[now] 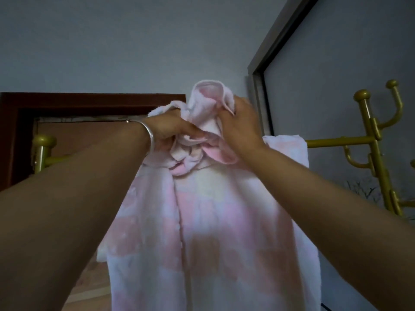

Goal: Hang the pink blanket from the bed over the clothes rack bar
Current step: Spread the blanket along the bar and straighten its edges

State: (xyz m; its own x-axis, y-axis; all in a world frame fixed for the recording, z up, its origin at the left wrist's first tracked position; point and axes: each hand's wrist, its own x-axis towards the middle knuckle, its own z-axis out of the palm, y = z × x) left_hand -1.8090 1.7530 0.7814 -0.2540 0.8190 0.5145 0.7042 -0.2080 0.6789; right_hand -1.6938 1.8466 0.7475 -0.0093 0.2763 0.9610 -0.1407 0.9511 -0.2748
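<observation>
I am looking up along my two bare forearms at a pink blanket [202,221], a soft, fleecy cloth in pale pink and white patches. It hangs in a long, loose sheet down the middle of the view, draped over the gold rack bar [336,141], a smooth, round metal tube with a dull shine. The bar shows only to the right of the blanket; the cloth covers the rest of it.

At the top of the blanket the cloth is bunched into a thick, rumpled knot of folds. My left hand [167,131] grips the left side of that bunch, fingers curled shut into the fleece. A plain silver bangle [151,136] circles that wrist. My right hand [239,125] holds the right side of the bunch, fingers closed on a raised fold.

Right of the blanket stands a gold rack post [375,149] with a ball top and curved hooks. Left of the blanket, a second gold post [41,151] shows, in front of a dark wooden door frame [89,102].
</observation>
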